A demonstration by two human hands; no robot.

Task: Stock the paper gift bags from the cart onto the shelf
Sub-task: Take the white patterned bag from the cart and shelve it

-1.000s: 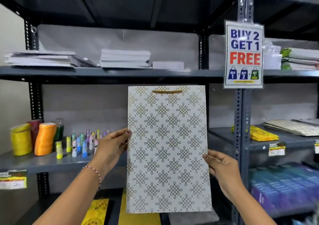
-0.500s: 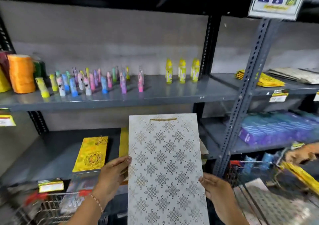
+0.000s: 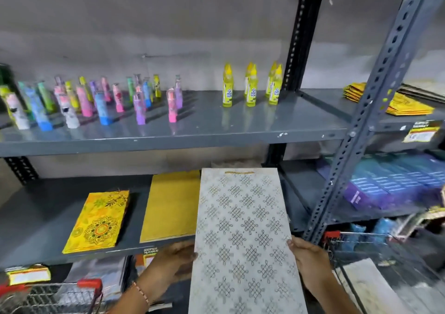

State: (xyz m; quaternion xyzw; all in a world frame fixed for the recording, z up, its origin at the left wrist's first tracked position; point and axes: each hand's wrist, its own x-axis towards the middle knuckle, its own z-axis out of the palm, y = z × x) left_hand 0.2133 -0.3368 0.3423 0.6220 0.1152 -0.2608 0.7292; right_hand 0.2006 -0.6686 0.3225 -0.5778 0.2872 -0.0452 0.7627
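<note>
Holding patterned gift bag two-handed

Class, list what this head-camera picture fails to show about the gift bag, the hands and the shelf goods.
- White patterned bag: bottom edge cut off by the frame's lower edge.
- Left hand, right hand: fingers behind the bag hidden by it.
- Shelf price label: print blurred, unreadable.
- Grey item behind the bag's top: mostly hidden by the bag.
</note>
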